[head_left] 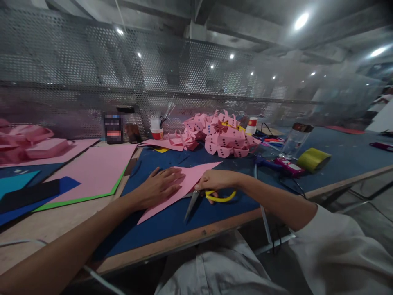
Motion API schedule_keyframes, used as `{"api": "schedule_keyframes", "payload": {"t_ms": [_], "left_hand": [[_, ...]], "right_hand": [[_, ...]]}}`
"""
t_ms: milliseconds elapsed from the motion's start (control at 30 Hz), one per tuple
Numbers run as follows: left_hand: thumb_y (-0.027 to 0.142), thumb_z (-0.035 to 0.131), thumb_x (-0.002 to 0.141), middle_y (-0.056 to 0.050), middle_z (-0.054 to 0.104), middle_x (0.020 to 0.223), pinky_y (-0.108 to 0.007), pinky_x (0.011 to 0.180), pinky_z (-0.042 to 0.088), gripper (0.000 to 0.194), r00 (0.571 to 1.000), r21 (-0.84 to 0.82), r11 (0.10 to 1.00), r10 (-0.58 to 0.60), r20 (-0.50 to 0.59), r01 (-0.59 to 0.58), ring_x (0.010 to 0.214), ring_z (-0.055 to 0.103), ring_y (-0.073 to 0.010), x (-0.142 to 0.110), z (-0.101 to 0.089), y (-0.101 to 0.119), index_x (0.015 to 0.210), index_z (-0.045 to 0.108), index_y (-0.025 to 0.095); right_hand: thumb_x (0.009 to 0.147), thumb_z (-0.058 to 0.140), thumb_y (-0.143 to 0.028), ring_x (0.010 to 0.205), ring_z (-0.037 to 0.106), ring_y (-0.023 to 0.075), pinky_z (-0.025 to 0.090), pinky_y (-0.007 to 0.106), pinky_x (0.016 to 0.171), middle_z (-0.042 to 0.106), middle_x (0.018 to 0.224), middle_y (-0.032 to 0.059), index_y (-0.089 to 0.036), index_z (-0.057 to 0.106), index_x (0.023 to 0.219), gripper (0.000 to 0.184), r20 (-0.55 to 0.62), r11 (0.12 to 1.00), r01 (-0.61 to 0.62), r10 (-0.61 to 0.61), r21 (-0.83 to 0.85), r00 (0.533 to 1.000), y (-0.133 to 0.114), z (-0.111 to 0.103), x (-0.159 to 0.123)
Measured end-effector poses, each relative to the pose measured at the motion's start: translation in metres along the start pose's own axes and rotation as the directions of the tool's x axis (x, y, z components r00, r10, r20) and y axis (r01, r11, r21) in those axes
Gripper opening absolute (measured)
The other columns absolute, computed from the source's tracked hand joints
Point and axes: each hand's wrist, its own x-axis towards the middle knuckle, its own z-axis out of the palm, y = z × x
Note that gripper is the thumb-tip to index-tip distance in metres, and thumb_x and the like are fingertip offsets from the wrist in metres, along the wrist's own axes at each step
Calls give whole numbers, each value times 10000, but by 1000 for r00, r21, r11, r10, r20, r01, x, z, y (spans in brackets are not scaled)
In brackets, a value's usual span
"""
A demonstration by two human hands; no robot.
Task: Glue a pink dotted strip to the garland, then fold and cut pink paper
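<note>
A pink sheet of paper (194, 174), folded or cut to a long pointed shape, lies slantwise on the blue table surface. My left hand (164, 186) rests flat on it with the fingers stretched out. On the paper's right edge sits my right hand (216, 180), its fingers closed around a pair of scissors (225, 199) with yellow handles. The metal blades point down and toward me, just beside the paper's near edge. Whether the right fingers also pinch the paper, I cannot tell.
Behind the hands stands a pile of folded pink paper pieces (224, 141) with dark dots. Left lie large pink sheets (95, 170) and coloured paper. Paper cups (157, 133), a clear jar (296, 139), a yellow tape roll (313, 159) and a glue gun (272, 163) stand around.
</note>
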Motion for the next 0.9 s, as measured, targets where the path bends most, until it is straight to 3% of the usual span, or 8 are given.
{"api": "schedule_keyframes", "payload": {"t_ms": [367, 667, 900], "left_hand": [[453, 284, 1077, -40, 459, 1599, -570, 1220, 204, 468, 1000, -3, 1000, 21, -15, -21, 1487, 374, -252, 1, -2, 3, 1490, 478, 348], [429, 299, 1077, -47, 468, 1594, -564, 1231, 191, 458, 999, 3, 1000, 30, -29, -30, 1477, 393, -245, 1, -1, 2, 1478, 501, 339], [510, 282, 1071, -32, 426, 1623, -606, 1231, 142, 496, 1000, -19, 1000, 19, -18, -20, 1497, 364, -257, 7, 0, 1, 1519, 444, 371]], "right_hand": [[980, 510, -416, 416, 501, 74, 350, 177, 470, 622, 498, -10, -169, 490, 670, 398, 28, 997, 64, -65, 44, 997, 6, 4, 2], [991, 508, -405, 387, 451, 66, 339, 183, 455, 605, 481, -6, -158, 504, 613, 452, 2, 999, 33, -33, 23, 999, -11, 8, 1], [959, 544, -443, 405, 467, 74, 354, 189, 474, 623, 490, -3, -159, 521, 657, 415, -8, 999, 32, -31, 7, 999, -4, 4, 0]]}}
